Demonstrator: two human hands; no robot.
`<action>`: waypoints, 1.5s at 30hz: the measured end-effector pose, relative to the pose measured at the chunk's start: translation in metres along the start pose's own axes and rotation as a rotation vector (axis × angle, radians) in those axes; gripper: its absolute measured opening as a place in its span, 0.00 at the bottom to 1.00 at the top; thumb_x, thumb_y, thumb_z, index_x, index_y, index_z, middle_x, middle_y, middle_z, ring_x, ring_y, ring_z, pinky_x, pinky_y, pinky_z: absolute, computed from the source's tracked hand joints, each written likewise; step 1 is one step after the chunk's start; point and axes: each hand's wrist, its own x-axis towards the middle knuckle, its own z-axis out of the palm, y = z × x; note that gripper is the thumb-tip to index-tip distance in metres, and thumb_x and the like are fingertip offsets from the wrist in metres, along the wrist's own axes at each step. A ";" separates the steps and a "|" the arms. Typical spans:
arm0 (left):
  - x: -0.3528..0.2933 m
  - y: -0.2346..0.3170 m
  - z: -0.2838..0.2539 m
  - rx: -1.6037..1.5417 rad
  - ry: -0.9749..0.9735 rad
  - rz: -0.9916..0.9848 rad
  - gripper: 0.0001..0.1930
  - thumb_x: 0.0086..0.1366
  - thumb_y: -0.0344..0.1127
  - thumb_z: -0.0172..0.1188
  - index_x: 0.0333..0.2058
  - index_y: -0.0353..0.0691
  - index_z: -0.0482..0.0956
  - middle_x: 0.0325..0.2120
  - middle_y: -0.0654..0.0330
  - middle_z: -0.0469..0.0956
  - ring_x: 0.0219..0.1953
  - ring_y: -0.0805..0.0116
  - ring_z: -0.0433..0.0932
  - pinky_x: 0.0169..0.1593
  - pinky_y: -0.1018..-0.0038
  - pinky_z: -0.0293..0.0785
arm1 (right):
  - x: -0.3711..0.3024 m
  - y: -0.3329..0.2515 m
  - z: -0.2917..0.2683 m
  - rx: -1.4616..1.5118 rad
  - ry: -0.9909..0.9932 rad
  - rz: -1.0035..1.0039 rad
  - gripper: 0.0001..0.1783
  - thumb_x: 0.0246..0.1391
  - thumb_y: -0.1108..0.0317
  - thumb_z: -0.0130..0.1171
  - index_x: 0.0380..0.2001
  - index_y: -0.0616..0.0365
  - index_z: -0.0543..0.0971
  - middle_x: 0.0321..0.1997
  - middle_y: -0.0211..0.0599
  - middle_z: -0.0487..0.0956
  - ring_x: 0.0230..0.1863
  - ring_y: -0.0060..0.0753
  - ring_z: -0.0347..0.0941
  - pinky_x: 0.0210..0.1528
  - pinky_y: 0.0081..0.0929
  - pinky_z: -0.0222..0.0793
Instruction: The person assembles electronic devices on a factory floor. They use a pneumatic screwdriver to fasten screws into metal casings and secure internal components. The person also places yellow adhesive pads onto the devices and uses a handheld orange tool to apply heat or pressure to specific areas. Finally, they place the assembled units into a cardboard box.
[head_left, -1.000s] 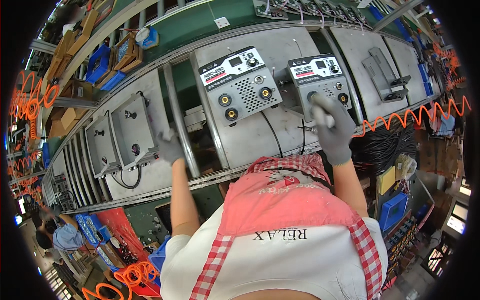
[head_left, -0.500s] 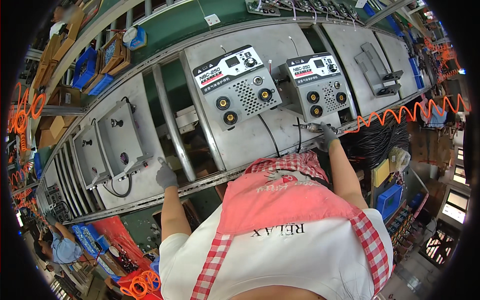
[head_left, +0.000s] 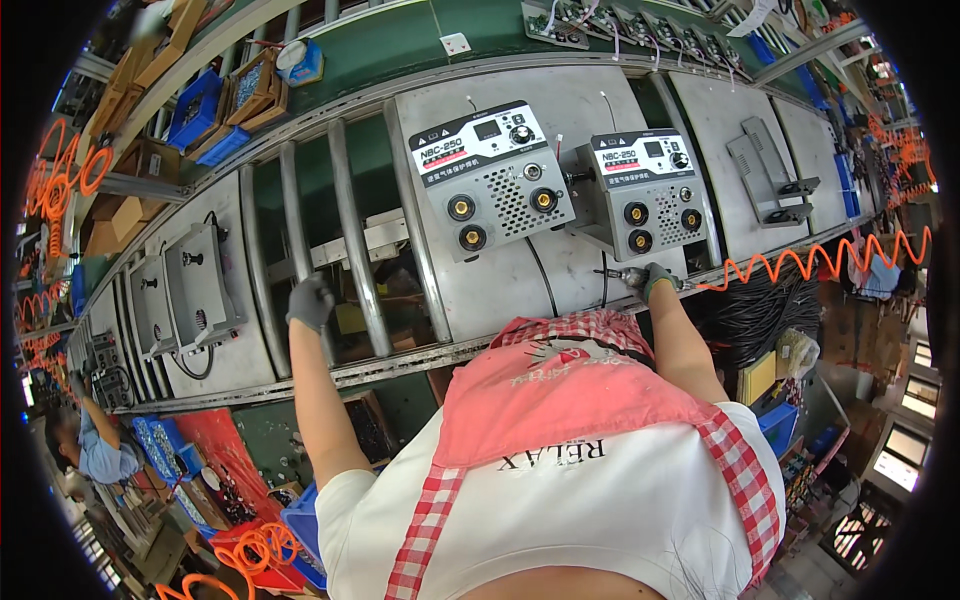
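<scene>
My right hand (head_left: 660,279), in a grey glove, is closed around a metal air screwdriver (head_left: 630,277) lying near the front edge of a grey pallet. An orange coiled hose runs right from it. My gloved left hand (head_left: 311,302) hovers over the conveyor rollers, its fingers curled in with nothing visible in them. Two grey welding machine housings with control panels, a left one (head_left: 490,185) and a smaller-looking right one (head_left: 645,195), stand on the pallet (head_left: 485,295) ahead of me. To the left, another pallet (head_left: 235,355) carries open sheet-metal trays (head_left: 205,285).
Bare steel rollers (head_left: 358,240) lie between the pallets. An L-shaped metal panel (head_left: 765,170) rests farther right. Black cables (head_left: 750,300) hang beside the right front edge. Parts bins (head_left: 195,110) stand across the line, circuit boards (head_left: 640,30) at the back. A person (head_left: 105,450) works far left.
The pallet with the metal trays has slid left along the rollers, opening a gap. My left hand has moved off its edge and curled. My right hand keeps hold of the screwdriver.
</scene>
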 end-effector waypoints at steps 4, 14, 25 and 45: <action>-0.123 -0.025 0.131 -0.071 -0.323 -0.023 0.16 0.59 0.20 0.45 0.46 0.26 0.68 0.33 0.52 0.73 0.30 0.67 0.71 0.33 0.77 0.71 | -0.052 -0.013 -0.021 0.198 0.356 -0.318 0.27 0.42 0.73 0.61 0.48 0.61 0.66 0.39 0.47 0.76 0.38 0.41 0.76 0.40 0.41 0.77; -0.241 -0.098 0.293 -0.067 -0.416 -0.001 0.15 0.68 0.31 0.49 0.49 0.29 0.66 0.32 0.59 0.71 0.26 0.81 0.66 0.24 0.89 0.64 | -0.134 -0.113 -0.139 0.632 -0.417 -0.486 0.09 0.51 0.61 0.47 0.29 0.55 0.70 0.22 0.38 0.72 0.22 0.36 0.71 0.26 0.36 0.72; -0.330 -0.130 0.419 -0.081 -0.620 0.030 0.17 0.67 0.29 0.49 0.53 0.29 0.64 0.45 0.51 0.73 0.43 0.72 0.75 0.39 0.85 0.75 | -0.416 -0.190 -0.152 0.858 -1.115 -1.062 0.30 0.55 0.51 0.52 0.59 0.49 0.65 0.59 0.58 0.63 0.29 0.28 0.63 0.35 0.30 0.67; -0.350 -0.097 0.429 -0.199 -0.930 -0.153 0.18 0.65 0.55 0.51 0.32 0.46 0.65 0.17 0.73 0.57 0.15 0.87 0.52 0.18 0.89 0.50 | -0.445 -0.111 -0.077 0.648 -1.732 -1.525 0.25 0.60 0.56 0.47 0.60 0.47 0.63 0.51 0.48 0.70 0.26 0.28 0.70 0.31 0.34 0.70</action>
